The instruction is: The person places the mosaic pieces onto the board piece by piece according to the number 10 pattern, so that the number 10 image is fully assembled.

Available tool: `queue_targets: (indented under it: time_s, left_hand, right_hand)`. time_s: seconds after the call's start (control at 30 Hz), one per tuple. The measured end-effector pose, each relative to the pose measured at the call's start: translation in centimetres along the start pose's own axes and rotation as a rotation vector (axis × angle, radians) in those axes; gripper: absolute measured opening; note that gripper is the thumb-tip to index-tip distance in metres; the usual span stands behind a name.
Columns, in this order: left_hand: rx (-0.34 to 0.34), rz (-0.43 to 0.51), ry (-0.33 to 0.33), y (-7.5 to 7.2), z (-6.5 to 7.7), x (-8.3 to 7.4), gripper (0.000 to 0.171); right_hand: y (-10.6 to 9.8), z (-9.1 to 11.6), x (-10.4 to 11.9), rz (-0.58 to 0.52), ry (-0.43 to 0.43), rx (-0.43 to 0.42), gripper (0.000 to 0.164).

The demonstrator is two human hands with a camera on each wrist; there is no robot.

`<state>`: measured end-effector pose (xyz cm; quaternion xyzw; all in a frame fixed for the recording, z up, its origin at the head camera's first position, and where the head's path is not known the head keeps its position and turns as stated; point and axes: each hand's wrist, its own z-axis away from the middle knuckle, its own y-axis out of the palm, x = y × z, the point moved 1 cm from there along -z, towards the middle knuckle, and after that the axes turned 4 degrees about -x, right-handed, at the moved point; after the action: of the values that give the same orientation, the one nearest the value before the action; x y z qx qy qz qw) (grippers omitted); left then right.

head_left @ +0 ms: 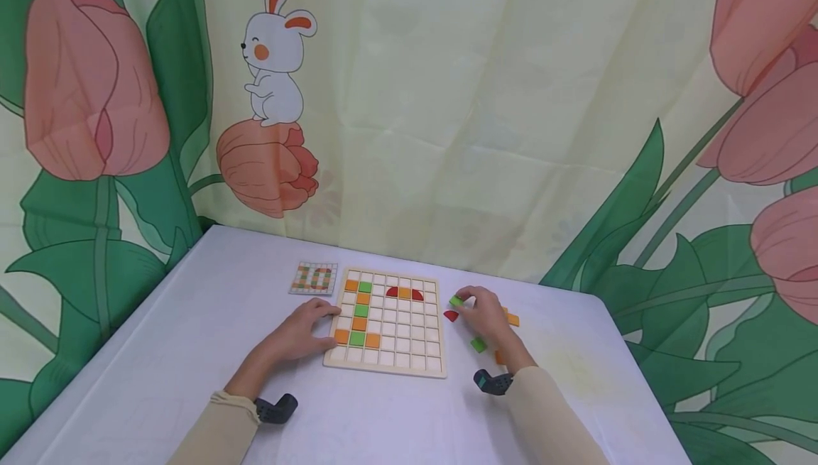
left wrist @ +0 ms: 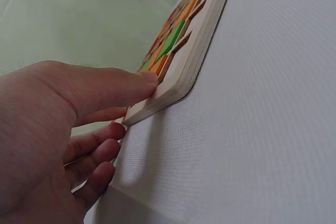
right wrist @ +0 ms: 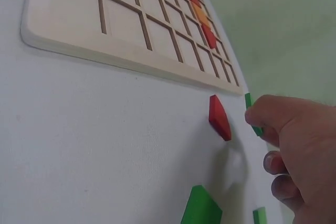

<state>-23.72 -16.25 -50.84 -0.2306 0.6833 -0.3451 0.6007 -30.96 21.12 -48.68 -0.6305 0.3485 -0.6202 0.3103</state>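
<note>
A: How does the left grip help?
B: Its fingers are relaxed, clasping nothing; the thumb touches the left rim of the board on the surface, where light pressure should stop sliding.
A: And the right grip?
B: Just past a red piece, right of the board, it pinches a green tile; keeping that level and square to the board should suit.
A: Anything farther?
B: The pattern card, far left, deserves a glance first.

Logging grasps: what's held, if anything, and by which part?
Right hand pinches a green tile near its middle, faces or edges unclear. Left hand touches the left edge of the wooden grid board.
</note>
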Motion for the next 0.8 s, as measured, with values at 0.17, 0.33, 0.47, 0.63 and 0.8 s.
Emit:
queue_targets:
  time_s: [0.17,0.33,0.47,0.63,0.8]
  left_hand:
    - [-0.003,-0.001,-0.003,0.0,0.0,0.0,0.058]
    - [-0.005,-0.001,-0.011,0.1,0.0,0.0,0.058]
    - [-0.006,0.001,-0.006,0.2,-0.1,0.1,0.058]
    - [-0.006,0.001,-0.003,0.1,-0.1,0.1,0.058]
    - [-0.004,-0.003,-0.005,0.1,0.0,0.0,0.059]
  right_hand:
    - [0.4,0.2,1.1,-0.020,-0.100,0.006,0.022]
    - [1.0,0.5,2.1,-0.028,-0.171,0.018,0.020]
    - [1.5,0.6,2.9,-0.023,-0.198,0.041,0.021]
    - [2.3,0.5,3.6,-0.011,-0.215,0.076,0.020]
    - [2.9,0.4,4.0,0.014,-0.248,0.102,0.022]
